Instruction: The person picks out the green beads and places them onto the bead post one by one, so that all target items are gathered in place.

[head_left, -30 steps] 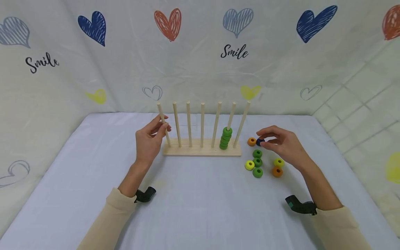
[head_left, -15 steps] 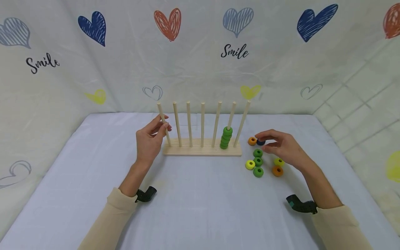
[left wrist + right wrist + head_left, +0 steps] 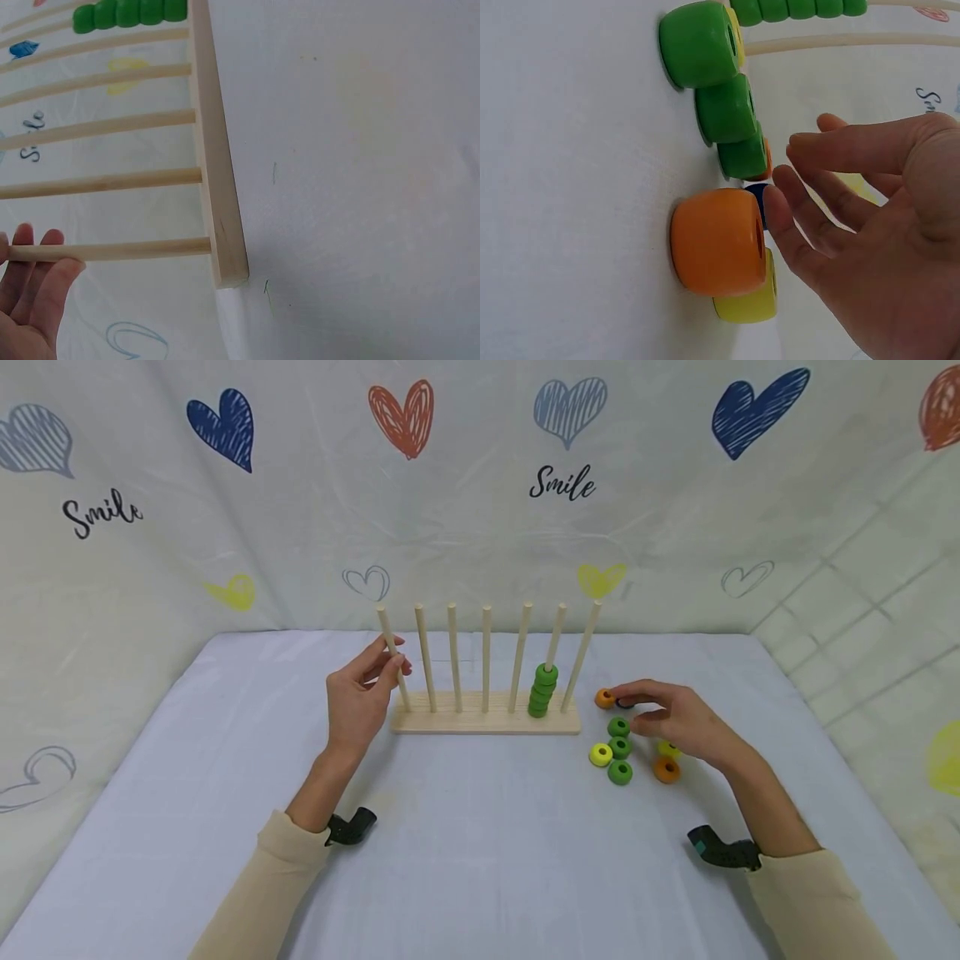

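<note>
A wooden peg rack (image 3: pixel 483 725) stands upright on the table, its row of pegs rising from a flat base. Thumb and fingers of my left hand (image 3: pixel 358 702) pinch the leftmost peg (image 3: pixel 142 250) on its upper part. Several green beads (image 3: pixel 542 692) are stacked on the second peg from the right. My right hand (image 3: pixel 686 722) hovers over loose beads with fingers spread from the thumb, holding nothing. Nearest to it are a dark blue bead (image 3: pixel 757 199), partly hidden by the fingers, and a green bead (image 3: pixel 618 727).
Other loose beads lie right of the rack: an orange bead (image 3: pixel 604 698) by the blue one, two more green beads (image 3: pixel 620 772), a yellow bead (image 3: pixel 600 755), and another orange bead (image 3: pixel 667 769) beside a second yellow bead (image 3: pixel 748 301). A printed cloth (image 3: pixel 480 527) hangs behind the table.
My right hand has drawn off the dark blue bead and come slightly toward me, lower over the green beads. The blue bead stays on the table. My left hand keeps its hold.
</note>
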`<state>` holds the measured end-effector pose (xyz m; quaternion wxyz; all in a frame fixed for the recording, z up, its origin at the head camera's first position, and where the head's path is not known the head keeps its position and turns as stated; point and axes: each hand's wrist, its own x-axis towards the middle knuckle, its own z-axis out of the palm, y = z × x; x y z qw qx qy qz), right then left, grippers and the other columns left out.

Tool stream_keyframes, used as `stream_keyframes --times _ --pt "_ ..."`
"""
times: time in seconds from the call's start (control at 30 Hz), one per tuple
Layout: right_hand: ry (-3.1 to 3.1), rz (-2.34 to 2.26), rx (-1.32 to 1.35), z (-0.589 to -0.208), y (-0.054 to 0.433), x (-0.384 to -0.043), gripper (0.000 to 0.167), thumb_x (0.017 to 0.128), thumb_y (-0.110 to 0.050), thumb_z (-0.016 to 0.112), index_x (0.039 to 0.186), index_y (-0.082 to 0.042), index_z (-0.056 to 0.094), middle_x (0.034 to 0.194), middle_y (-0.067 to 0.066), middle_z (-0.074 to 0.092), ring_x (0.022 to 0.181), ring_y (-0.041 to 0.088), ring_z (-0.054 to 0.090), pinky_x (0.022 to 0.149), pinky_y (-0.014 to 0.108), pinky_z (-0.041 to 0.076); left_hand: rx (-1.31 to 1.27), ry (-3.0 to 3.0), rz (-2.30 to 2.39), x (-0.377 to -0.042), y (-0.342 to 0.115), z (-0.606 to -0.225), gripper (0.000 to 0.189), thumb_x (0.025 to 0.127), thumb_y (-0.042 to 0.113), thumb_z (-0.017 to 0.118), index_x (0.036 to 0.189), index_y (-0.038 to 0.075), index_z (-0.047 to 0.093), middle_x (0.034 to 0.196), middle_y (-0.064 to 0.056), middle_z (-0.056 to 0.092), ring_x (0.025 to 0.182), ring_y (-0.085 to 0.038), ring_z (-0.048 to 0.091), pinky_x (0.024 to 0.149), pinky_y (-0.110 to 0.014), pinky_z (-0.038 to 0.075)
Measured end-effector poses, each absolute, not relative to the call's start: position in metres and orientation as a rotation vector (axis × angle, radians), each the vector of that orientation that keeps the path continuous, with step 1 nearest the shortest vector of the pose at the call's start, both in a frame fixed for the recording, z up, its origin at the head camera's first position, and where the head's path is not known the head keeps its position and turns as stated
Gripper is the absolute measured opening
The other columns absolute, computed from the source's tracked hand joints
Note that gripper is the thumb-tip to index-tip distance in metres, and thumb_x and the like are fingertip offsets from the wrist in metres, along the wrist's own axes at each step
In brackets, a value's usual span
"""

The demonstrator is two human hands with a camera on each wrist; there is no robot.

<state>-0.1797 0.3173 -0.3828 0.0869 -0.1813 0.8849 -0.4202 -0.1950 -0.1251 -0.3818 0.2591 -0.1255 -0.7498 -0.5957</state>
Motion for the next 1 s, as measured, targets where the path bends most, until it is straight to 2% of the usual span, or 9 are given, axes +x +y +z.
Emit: stream_keyframes --times 0.1,0.23,0.3,0.47,0.63,0.77,0.9,1.0 --pt "2.634 -1.207 -0.547 -0.3846 0.3171 -0.1799 0.046 0.094 0.008 0.062 0.138 -0.007 0.064 0.144 0.015 0.063 0.126 0.030 0.061 0.097 0.020 0.057 -0.345 -2.030 -1.617 -0.1949 -0.1251 -0.3819 0.024 0.099 0.011 0.071 0.122 0.007 0.076 0.090 -0.020 0.078 0.085 -0.022 0.077 0.084 -0.017 0.061" --pt "2.611 -1.167 -0.538 -0.3856 0.3163 -0.1792 0.050 0.092 0.010 0.061 0.139 -0.006 0.063 0.148 0.016 0.060 0.127 0.036 0.061 0.103 0.042 0.059 -0.343 -2.030 -1.621 -0.1945 -0.1250 -0.3819 0.025 0.099 0.011 0.072 0.123 0.007 0.076 0.091 -0.021 0.077 0.085 -0.020 0.076 0.084 -0.017 0.061" --pt "2.594 -1.152 -0.534 -0.3865 0.3161 -0.1789 0.051 0.092 0.011 0.060 0.140 -0.006 0.062 0.150 0.017 0.059 0.128 0.036 0.061 0.103 0.047 0.058 -0.344 -2.028 -1.622 -0.1943 -0.1251 -0.3818 0.025 0.099 0.011 0.072 0.123 0.008 0.076 0.091 -0.021 0.077 0.085 -0.018 0.076 0.084 -0.017 0.061" --pt "2.549 -1.132 -0.536 -0.3904 0.3170 -0.1796 0.054 0.088 0.014 0.059 0.139 -0.005 0.063 0.149 0.019 0.058 0.131 0.037 0.059 0.101 0.038 0.060 -0.349 -2.020 -1.630 -0.1943 -0.1245 -0.3814 0.024 0.099 0.011 0.072 0.122 0.008 0.076 0.089 -0.017 0.078 0.086 -0.022 0.077 0.083 -0.019 0.062" --pt "2.548 -1.109 -0.541 -0.3921 0.3173 -0.1801 0.054 0.086 0.013 0.061 0.135 -0.007 0.066 0.146 0.019 0.061 0.130 0.036 0.060 0.103 0.046 0.058 -0.343 -2.025 -1.628 -0.1945 -0.1245 -0.3818 0.024 0.099 0.011 0.072 0.122 0.005 0.076 0.090 -0.017 0.078 0.086 -0.025 0.077 0.083 -0.019 0.062" --pt "2.550 -1.098 -0.542 -0.3922 0.3178 -0.1800 0.051 0.085 0.013 0.064 0.131 -0.009 0.069 0.141 0.016 0.065 0.127 0.032 0.061 0.102 0.044 0.059 -0.342 -2.028 -1.632 -0.1945 -0.1249 -0.3820 0.025 0.099 0.011 0.072 0.123 0.004 0.075 0.090 -0.020 0.078 0.085 -0.019 0.076 0.084 -0.017 0.061" --pt "2.565 -1.084 -0.540 -0.3923 0.3180 -0.1801 0.048 0.085 0.011 0.067 0.127 -0.010 0.071 0.137 0.015 0.067 0.124 0.030 0.062 0.096 0.034 0.061 -0.348 -2.025 -1.635 -0.1944 -0.1254 -0.3816 0.025 0.099 0.010 0.072 0.123 0.006 0.075 0.091 -0.022 0.077 0.084 -0.009 0.075 0.084 -0.016 0.061" --pt "2.577 -1.069 -0.533 -0.3926 0.3177 -0.1806 0.045 0.086 0.009 0.069 0.126 -0.011 0.072 0.136 0.015 0.068 0.122 0.030 0.064 0.093 0.029 0.061 -0.354 -2.018 -1.634 -0.1945 -0.1254 -0.3813 0.024 0.099 0.009 0.072 0.122 0.007 0.076 0.090 -0.023 0.077 0.083 -0.007 0.074 0.084 -0.017 0.061"
